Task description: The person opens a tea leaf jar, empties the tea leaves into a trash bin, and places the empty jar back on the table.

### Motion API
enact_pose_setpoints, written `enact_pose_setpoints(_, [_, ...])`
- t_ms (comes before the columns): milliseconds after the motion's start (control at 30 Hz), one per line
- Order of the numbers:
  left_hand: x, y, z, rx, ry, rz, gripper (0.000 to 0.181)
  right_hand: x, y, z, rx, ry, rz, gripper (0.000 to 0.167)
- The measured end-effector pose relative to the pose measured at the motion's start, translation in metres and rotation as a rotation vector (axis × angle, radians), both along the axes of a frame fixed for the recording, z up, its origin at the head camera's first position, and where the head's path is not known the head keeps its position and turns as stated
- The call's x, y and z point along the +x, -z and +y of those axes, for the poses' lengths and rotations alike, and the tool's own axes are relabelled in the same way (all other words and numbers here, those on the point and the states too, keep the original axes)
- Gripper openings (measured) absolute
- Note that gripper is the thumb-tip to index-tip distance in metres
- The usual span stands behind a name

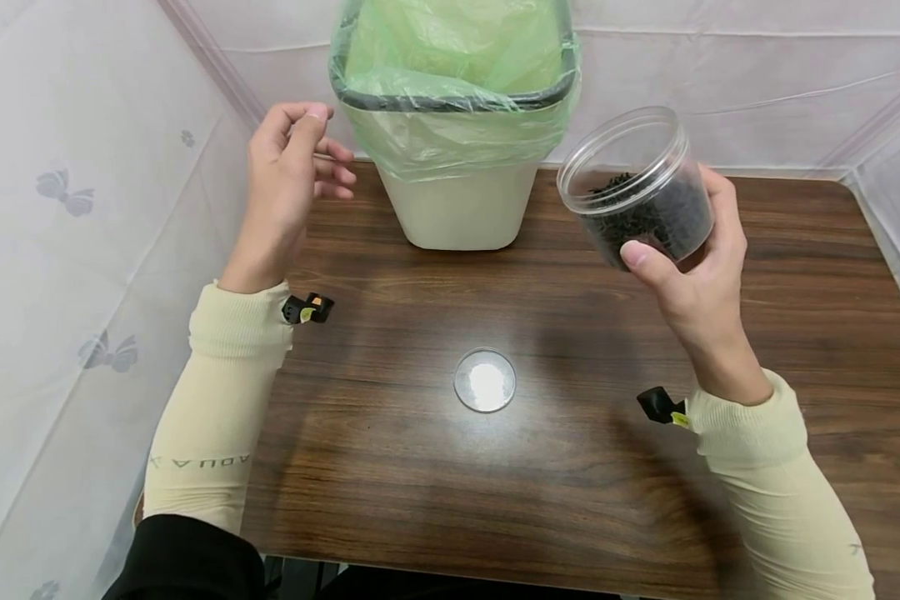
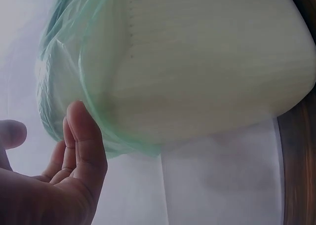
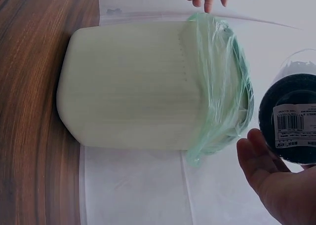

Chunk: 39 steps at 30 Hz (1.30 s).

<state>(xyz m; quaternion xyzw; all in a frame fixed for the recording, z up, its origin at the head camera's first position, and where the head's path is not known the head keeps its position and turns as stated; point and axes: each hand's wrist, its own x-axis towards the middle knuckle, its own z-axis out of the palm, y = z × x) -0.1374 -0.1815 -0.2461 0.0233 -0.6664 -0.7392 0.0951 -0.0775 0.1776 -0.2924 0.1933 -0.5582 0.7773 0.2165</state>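
Clear round jar (image 1: 678, 204), partly filled with dark crumbly bits (image 1: 622, 218), at the upper right of the head view, held up above the wooden table (image 1: 390, 442) in the right hand (image 1: 708, 287). Clamped between thumb and fingers, low on the body: thumb against the lower wall near the base, fingers round the right side, rim and mouth clear of the grip and tipped toward the upper left. In the right wrist view, at the right edge, base turned to the camera with a barcode label (image 3: 295, 125), fingertips at its lower left. Near the mouth, at upper centre, pale bin (image 1: 461, 208) lined with a green bag (image 1: 457, 137). At upper left, left hand (image 1: 288, 171) with fingers loosely bent and thumb apart, close beside the bag; contact impossible to tell. Clear round disc (image 1: 485, 380) flat at mid-table, well apart from both hands.
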Motion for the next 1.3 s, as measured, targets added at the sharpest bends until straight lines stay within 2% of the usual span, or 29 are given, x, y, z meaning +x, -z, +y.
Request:
enact_pose_setpoints(267, [-0.004, -0.006, 0.001, 0.043, 0.001, -0.016, 0.025, -0.002, -0.003, -0.001, 0.006, 0.004, 0.017, 0.066])
enact_pose_setpoints(1100, [-0.023, -0.021, -0.001, 0.069, -0.027, -0.066, 0.027, -0.01, -0.014, -0.005, -0.013, 0.026, 0.01, 0.065])
enact_pose_setpoints(1300, [-0.026, -0.023, -0.002, 0.082, -0.013, -0.05, 0.026, -0.012, -0.017, -0.007, -0.019, 0.025, 0.004, 0.064])
